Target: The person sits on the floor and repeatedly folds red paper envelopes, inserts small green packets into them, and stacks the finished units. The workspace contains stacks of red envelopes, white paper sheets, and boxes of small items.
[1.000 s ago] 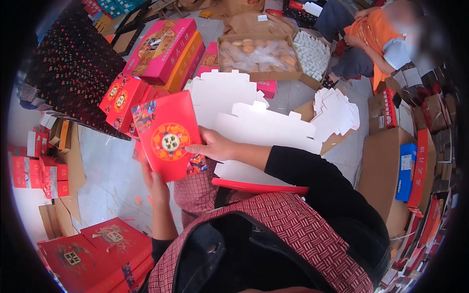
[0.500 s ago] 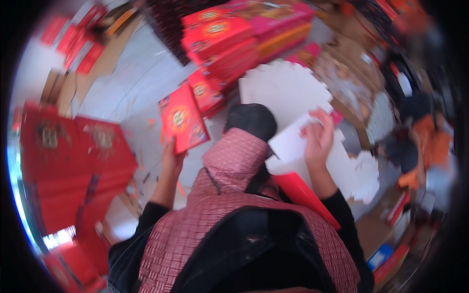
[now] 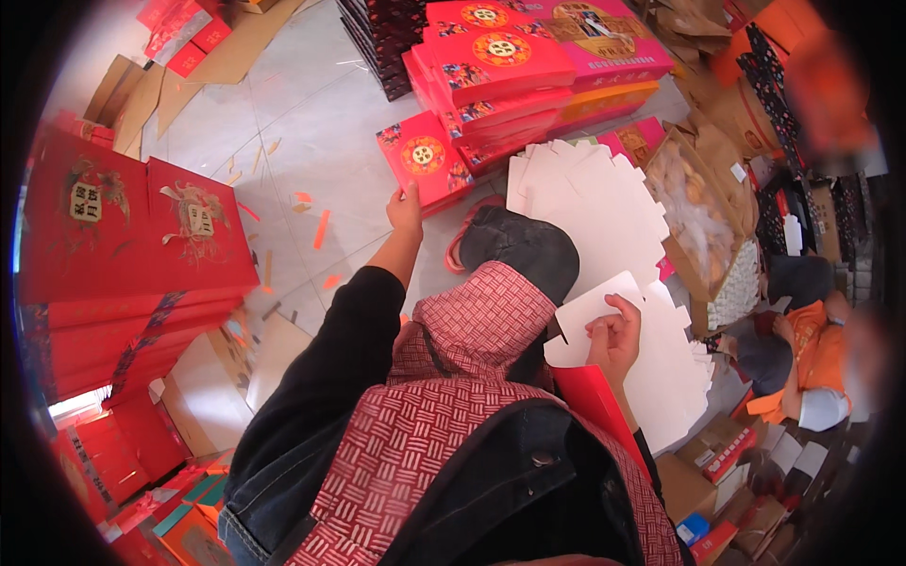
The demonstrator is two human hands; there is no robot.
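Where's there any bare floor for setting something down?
Mostly the tiled floor between the large red boxes and the small red box at the left hand, though scraps dot it. White card sheets crowd the right hand.

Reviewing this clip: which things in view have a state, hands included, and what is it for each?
Left hand: closed on an edge of the front red box
Right hand: fingers curled; grip unclear
Front red box: closed, patterned face up
Stacked red boxes: closed
Pink box: closed, on a yellow box
Cardboard box: open, holding round pastries
White sheets: unfolded, overlapping
Large red boxes: closed
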